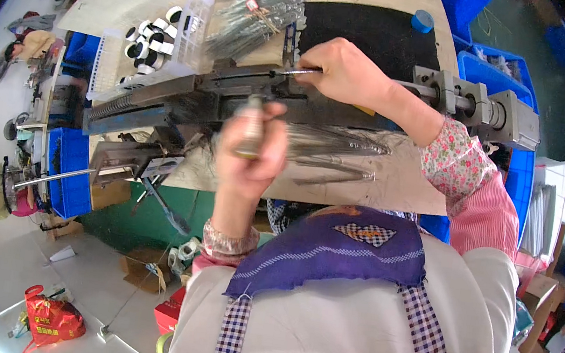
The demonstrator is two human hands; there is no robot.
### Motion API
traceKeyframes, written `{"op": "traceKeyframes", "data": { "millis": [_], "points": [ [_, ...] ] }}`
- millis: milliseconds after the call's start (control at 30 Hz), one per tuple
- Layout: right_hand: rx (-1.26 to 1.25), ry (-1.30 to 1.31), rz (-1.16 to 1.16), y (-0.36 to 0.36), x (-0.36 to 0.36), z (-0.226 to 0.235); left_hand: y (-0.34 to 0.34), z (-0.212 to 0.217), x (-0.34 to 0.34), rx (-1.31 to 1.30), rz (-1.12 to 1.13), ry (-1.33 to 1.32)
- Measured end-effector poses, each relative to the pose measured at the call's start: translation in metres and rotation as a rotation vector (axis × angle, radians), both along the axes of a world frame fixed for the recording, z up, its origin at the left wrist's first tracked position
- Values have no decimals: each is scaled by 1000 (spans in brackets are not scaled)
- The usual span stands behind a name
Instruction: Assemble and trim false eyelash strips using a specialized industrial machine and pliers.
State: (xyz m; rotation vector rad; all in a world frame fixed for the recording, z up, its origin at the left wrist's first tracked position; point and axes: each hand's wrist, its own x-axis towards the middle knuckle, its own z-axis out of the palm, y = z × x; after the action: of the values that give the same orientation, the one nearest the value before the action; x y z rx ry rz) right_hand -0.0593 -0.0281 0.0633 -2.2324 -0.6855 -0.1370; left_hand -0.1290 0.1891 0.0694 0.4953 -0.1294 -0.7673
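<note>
My right hand (341, 72) is closed in a pinch on a thin metal rod (302, 72), above a long dark metal fixture (179, 97). The rod's far end reaches left to the fixture's upper edge. Closer to me, my left hand (257, 152) is blurred by motion. Its fingers wrap round a short, pale cylindrical object (253, 127), held upright in front of the fixture; its exact kind is too smeared to tell. Between the fixture and my body, several thin metal rods (333, 165) lie on the pale worktable (408, 185).
Behind the fixture stand a clear plastic basket (192, 24) of black-and-white round pieces and a tied bundle of metal rods (259, 18). A blue tape roll (422, 21) sits on a black mat (363, 35). Metal shaft blocks (481, 106) and blue bins (500, 73) are at right.
</note>
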Motion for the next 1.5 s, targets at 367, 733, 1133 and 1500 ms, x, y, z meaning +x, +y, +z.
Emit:
{"op": "traceKeyframes", "data": {
  "millis": [367,733,1133,1500],
  "points": [
    [-132,-270,-4,-5,-97,-8,14,-54,-68,1533,773,-1098],
    [-388,82,-486,-31,-85,-62,222,-70,-133,2619,914,287],
    [-471,26,-484,-42,-59,-82,124,-93,-110,2469,1131,-527],
    [-612,215,-363,-50,-54,-75,133,-96,-8,789,1028,222]
  ]
}}
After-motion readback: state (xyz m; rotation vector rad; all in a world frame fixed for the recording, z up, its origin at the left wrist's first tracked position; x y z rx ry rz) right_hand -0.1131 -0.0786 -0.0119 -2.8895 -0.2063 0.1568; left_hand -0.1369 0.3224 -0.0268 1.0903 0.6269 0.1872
